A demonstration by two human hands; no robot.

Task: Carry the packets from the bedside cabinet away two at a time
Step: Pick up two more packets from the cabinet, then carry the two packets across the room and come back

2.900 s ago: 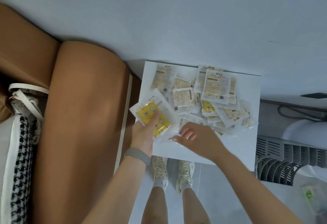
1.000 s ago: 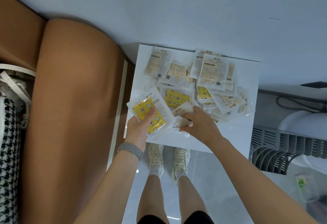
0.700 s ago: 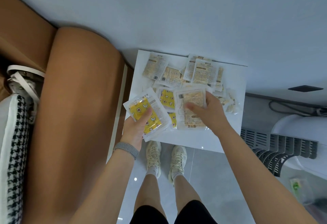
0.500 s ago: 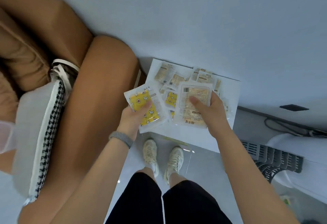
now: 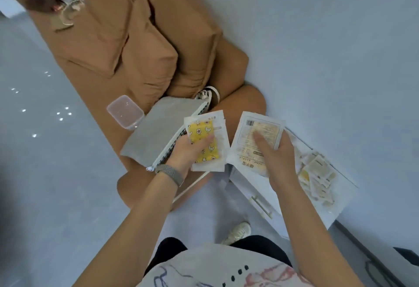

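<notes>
My left hand [image 5: 189,152] grips a yellow patterned packet [image 5: 205,139], held up over the sofa arm. My right hand [image 5: 277,157] grips a pale beige packet [image 5: 251,132] with printed text, lifted off the cabinet. Both packets hang side by side in the air. The white bedside cabinet [image 5: 340,205] lies to the right, partly behind my right hand, with several more packets [image 5: 317,173] heaped on its top.
A tan sofa [image 5: 136,44] with cushions fills the upper left. On it lie a grey houndstooth-edged bag [image 5: 163,132] and a clear plastic box [image 5: 124,112]. Pale floor stretches at left. A dark cable runs along the floor at bottom right.
My right hand picked the beige packet out of the heap and lifted it. My view swung left towards the sofa, and both hands moved off the cabinet with their packets.
</notes>
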